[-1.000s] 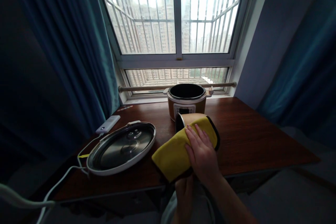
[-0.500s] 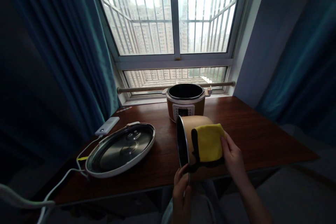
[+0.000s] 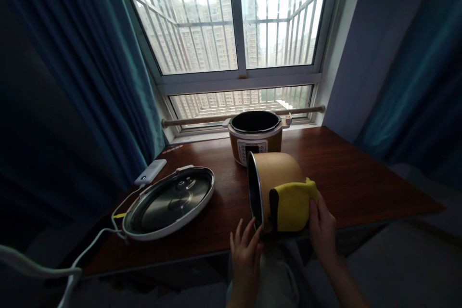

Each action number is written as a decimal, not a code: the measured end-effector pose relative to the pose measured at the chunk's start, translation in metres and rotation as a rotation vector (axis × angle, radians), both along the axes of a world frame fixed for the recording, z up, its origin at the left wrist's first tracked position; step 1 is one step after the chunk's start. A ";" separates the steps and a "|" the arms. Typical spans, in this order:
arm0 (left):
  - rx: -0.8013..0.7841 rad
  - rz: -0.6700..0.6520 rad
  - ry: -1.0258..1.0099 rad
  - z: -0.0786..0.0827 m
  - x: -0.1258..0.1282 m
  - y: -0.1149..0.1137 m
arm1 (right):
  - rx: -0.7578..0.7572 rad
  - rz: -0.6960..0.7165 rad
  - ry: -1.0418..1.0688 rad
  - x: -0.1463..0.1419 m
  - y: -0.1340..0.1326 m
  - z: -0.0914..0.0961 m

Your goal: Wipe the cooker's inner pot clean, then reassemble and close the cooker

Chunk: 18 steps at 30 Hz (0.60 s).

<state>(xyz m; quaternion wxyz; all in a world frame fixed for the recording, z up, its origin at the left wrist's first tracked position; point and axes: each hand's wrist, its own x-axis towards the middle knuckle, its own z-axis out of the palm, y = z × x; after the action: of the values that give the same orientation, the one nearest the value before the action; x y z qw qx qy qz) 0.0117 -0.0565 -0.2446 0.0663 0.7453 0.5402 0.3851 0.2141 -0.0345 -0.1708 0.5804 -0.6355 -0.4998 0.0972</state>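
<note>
A gold inner pot point(image 3: 279, 166) lies on its side near the table's front edge, its dark opening facing left. My left hand point(image 3: 245, 250) is at the lower rim, fingers spread, the fingertips at or very near the metal edge. My right hand point(image 3: 322, 224) pinches a yellow cloth point(image 3: 294, 204) with a black border by its right side. The cloth lies against the lower outer wall of the pot. Behind stands the gold-and-white electric cooker point(image 3: 252, 137), lid off, its dark interior showing. How far my left fingers reach inside the rim is hard to see.
The round lid point(image 3: 169, 204) with a white rim rests on the wooden table point(image 3: 346, 173), left of the pot. A white power bank point(image 3: 150, 172) with a white cable point(image 3: 92, 240) lies beyond it. A barred window point(image 3: 241, 19) is behind the table.
My left fingers have loosened from the rim and spread apart. My right hand has brought the cloth lower on the pot, uncovering more gold wall above. The camera view has shifted slightly.
</note>
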 end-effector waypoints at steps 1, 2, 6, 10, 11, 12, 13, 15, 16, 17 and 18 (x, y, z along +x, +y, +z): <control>-0.008 0.026 0.005 -0.002 0.001 0.002 | 0.009 -0.006 -0.013 0.001 0.002 -0.004; -0.016 0.046 0.005 -0.002 0.003 0.003 | 0.020 -0.006 -0.024 0.003 0.004 -0.007; -0.031 -0.007 -0.094 0.011 0.006 0.003 | 0.047 0.014 -0.047 0.004 0.005 -0.013; -0.060 -0.179 -0.370 0.031 0.014 -0.001 | 0.054 0.017 -0.061 0.001 0.001 -0.013; -0.074 -0.193 -0.442 0.032 0.018 -0.002 | 0.055 0.016 -0.063 0.001 0.001 -0.013; -0.076 -0.188 -0.513 0.031 0.022 -0.003 | 0.056 0.016 -0.064 0.001 0.000 -0.013; -0.064 -0.174 -0.581 0.028 0.027 -0.004 | 0.056 0.016 -0.064 0.001 -0.001 -0.013; -0.014 -0.152 -0.676 0.020 0.036 -0.005 | 0.053 0.020 -0.064 0.003 -0.001 -0.013; 0.006 -0.144 -0.694 0.016 0.039 -0.006 | 0.051 0.021 -0.067 0.005 -0.001 -0.013; 0.016 -0.134 -0.697 0.013 0.042 -0.006 | 0.049 0.022 -0.072 0.006 -0.002 -0.013; 0.020 -0.128 -0.692 0.011 0.043 -0.007 | 0.048 0.022 -0.080 0.007 -0.002 -0.013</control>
<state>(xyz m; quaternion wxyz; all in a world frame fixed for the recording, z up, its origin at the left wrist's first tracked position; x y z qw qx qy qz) 0.0552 -0.0631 -0.2333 0.2621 0.6034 0.4343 0.6153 0.2214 -0.0365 -0.1841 0.5739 -0.6193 -0.5317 0.0662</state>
